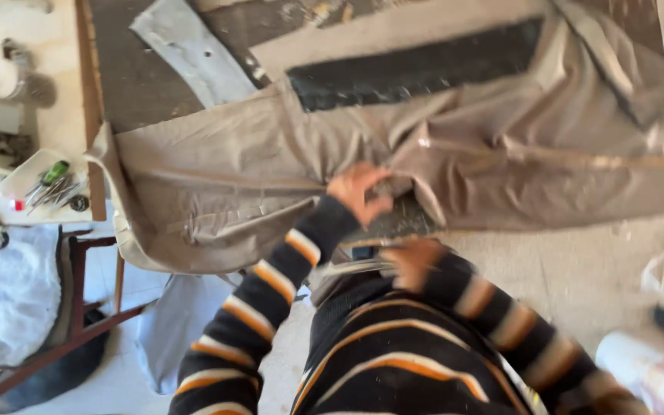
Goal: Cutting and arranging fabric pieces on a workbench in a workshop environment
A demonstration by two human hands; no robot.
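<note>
Head view, left hand gripping tan fabric

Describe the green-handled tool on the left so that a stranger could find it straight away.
Start at the big tan cloth spread across the worktable, which the left hand grips. Follow its left edge to the small white tray just beyond. The green-handled tool lies there among thin metal tools; it alone has a bright green grip, the others being plain grey.

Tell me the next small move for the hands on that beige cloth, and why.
Probably pull the bunched fold flat: the left hand pinches the beige cloth where it wrinkles, while the right hand sits near the body, blurred.
</note>
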